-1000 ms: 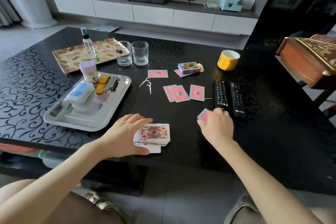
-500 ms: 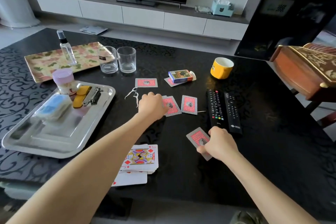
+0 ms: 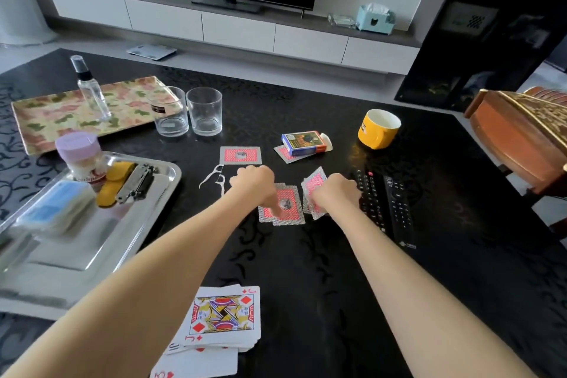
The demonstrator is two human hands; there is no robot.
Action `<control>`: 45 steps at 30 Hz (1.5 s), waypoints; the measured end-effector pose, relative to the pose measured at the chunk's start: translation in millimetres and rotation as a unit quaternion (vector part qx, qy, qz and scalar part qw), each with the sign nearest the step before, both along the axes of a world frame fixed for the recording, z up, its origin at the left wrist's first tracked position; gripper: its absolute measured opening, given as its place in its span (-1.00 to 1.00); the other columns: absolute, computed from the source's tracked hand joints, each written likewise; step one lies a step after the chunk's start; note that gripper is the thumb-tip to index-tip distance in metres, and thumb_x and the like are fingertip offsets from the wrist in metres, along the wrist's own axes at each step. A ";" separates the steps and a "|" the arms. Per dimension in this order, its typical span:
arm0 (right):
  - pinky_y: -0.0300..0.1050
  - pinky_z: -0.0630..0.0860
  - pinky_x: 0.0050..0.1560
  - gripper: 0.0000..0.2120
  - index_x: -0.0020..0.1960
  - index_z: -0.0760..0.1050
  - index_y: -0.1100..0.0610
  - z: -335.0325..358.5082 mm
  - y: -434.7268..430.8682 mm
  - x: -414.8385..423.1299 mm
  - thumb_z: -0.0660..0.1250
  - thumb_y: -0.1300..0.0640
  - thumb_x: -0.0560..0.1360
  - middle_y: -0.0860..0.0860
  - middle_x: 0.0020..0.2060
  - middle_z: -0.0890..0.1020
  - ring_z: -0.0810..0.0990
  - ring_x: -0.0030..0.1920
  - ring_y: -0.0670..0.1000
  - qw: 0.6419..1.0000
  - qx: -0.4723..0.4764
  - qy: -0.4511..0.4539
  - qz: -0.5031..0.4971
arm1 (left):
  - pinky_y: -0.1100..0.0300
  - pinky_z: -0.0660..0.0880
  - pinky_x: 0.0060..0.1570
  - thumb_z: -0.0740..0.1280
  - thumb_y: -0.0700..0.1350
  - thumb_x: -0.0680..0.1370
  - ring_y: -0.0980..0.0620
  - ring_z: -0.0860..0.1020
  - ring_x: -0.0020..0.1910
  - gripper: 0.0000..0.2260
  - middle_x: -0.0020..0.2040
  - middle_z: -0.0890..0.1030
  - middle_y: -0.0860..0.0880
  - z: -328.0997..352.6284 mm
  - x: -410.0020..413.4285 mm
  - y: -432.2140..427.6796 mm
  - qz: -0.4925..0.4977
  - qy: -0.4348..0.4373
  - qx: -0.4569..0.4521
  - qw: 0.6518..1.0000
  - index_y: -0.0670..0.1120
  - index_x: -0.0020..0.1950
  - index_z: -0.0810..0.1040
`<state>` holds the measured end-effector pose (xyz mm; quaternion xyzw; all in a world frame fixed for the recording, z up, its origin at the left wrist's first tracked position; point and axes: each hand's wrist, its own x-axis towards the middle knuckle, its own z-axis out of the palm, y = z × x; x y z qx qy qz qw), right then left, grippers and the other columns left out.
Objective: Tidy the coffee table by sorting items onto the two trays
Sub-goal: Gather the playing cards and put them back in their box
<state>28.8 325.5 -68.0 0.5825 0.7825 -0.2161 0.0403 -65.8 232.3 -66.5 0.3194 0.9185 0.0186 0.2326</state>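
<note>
Red-backed playing cards lie scattered mid-table. My left hand (image 3: 254,183) reaches forward with curled fingers and pinches at two overlapping cards (image 3: 287,205) lying flat. My right hand (image 3: 336,193) holds a few cards (image 3: 316,186) tilted up off the table, beside the remotes. A face-up stack (image 3: 225,316) topped by a jack of diamonds sits at the near edge. A single card (image 3: 241,155) lies farther back. The steel tray (image 3: 92,250) at the left holds a lilac-lidded jar (image 3: 79,155), yellow pieces (image 3: 118,179), a metal clipper (image 3: 136,182) and a blue pack (image 3: 55,205). The floral tray (image 3: 52,115) carries a spray bottle (image 3: 90,87).
Two empty glasses (image 3: 187,110) stand by the floral tray. White floss picks (image 3: 214,178) lie left of my left hand. A card box (image 3: 303,143) rests on one card. A yellow mug (image 3: 379,129) and two black remotes (image 3: 385,202) are at the right.
My left hand left the face-up stack and went forward to the flat cards. My right hand picked up a card near the remotes and carried it forward to the cards beside them.
</note>
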 end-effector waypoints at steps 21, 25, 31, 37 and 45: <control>-0.02 0.37 0.18 -0.58 0.28 0.45 0.08 18.9 -29.9 -21.1 0.21 -0.15 0.54 0.08 0.22 0.47 0.40 0.23 0.10 0.928 0.231 0.012 0.293 | -0.02 0.39 0.23 0.27 -0.05 0.56 -0.16 0.41 0.28 -0.67 0.30 0.45 -0.13 6.2 -103.9 -38.5 -0.030 0.165 0.148 0.975 -0.15 0.28 0.49; -0.06 0.41 0.13 -0.63 0.40 0.34 0.04 9.8 -1.1 -42.2 0.14 0.03 0.61 0.10 0.24 0.45 0.41 0.21 0.09 0.893 0.261 -0.020 0.365 | 0.10 0.18 0.37 0.04 -0.01 0.65 -0.07 0.23 0.44 -0.65 0.45 0.30 -0.11 1.6 -107.7 -25.4 -0.118 0.127 0.111 0.979 -0.04 0.39 0.39; -0.05 0.42 0.10 -0.60 0.40 0.32 0.09 -2.1 30.1 -68.6 0.11 -0.03 0.61 0.12 0.24 0.44 0.43 0.19 0.11 0.905 0.256 -0.069 0.332 | 0.10 0.08 0.46 0.05 0.04 0.64 -0.09 0.07 0.52 -0.61 0.52 0.19 -0.07 -18.6 -109.1 -17.6 -0.174 0.112 0.120 0.971 0.05 0.47 0.26; -0.08 0.48 0.04 -0.59 0.20 0.56 0.07 -4.7 40.7 -67.3 0.23 -0.17 0.52 0.04 0.13 0.52 0.45 0.17 0.04 0.898 0.241 0.025 0.368 | 0.12 0.33 0.27 0.18 0.00 0.60 -0.02 0.42 0.31 -0.69 0.31 0.49 -0.05 -14.3 -112.9 -4.2 -0.171 0.142 0.209 0.952 -0.06 0.28 0.52; -0.14 0.49 -0.17 -0.79 0.22 0.38 0.21 5.7 34.5 -58.3 0.14 0.23 0.60 0.11 0.02 0.60 0.62 -0.01 0.09 0.867 0.269 -0.013 0.420 | 0.05 0.41 0.19 0.29 0.11 0.52 -0.11 0.48 0.19 -0.61 0.17 0.54 -0.09 -20.9 -114.2 -0.1 -0.215 0.150 0.132 0.956 -0.09 0.24 0.53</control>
